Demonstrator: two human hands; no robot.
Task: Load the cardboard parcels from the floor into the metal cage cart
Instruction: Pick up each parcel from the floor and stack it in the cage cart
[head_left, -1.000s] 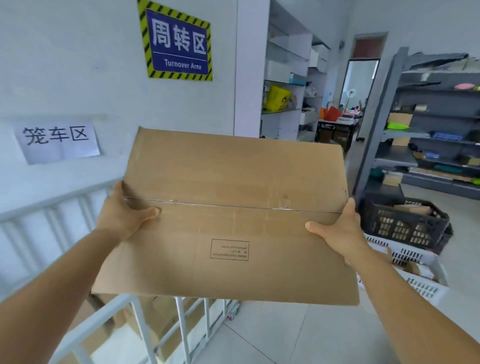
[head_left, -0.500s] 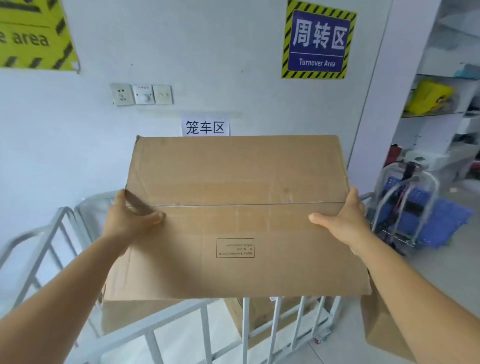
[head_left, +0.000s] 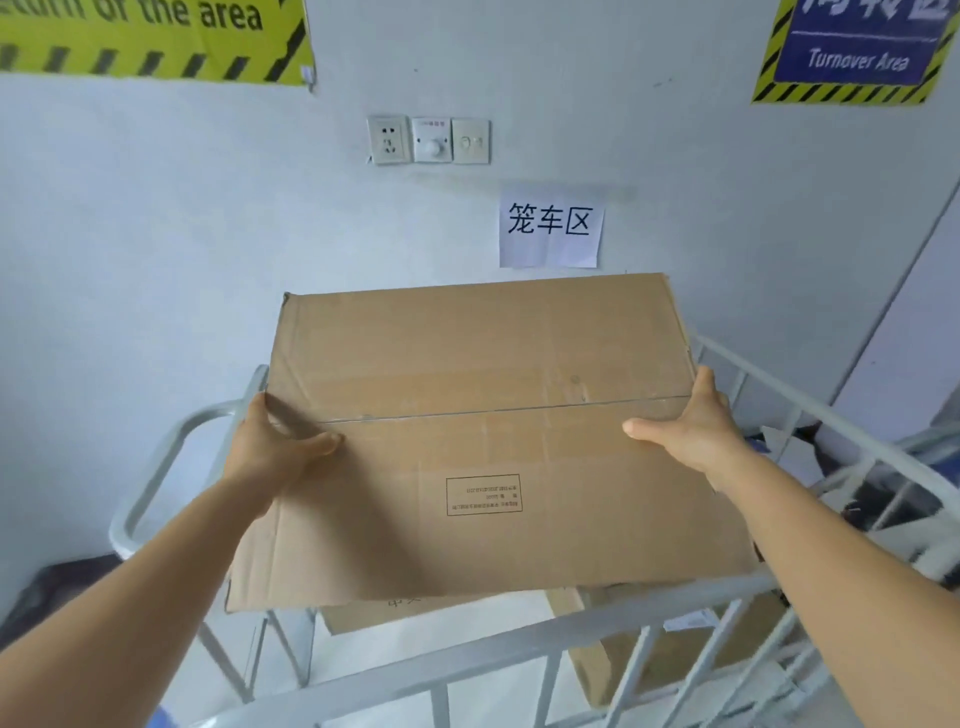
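The gray top bar of the metal cage cart (head_left: 524, 642) is running across the bottom of the view, closest to the person. Thin bars are going down from it. Inside the cart, low down, two more cardboard boxes (head_left: 670, 654) are lying under the one being held.

Just above the cart, two bare arms are reaching forward. They are holding a big flat cardboard parcel (head_left: 483, 441) in the air over the cart. The left hand (head_left: 283, 449) is gripping the parcel's left edge, with the thumb lying on top and the other fingers tucked under, out of sight. The right hand (head_left: 691, 423) is gripping the right edge the same way, thumb on top. A tape line is running across the top of the parcel between the two hands. A small printed label (head_left: 484, 494) is sitting on the near half.

Behind the parcel is a white wall. A paper sign (head_left: 549, 224) is hanging there. Higher up are a wall socket and switches (head_left: 429, 140). A yellow banner (head_left: 150, 36) is at the top left, and a blue sign (head_left: 857, 47) is at the top right.
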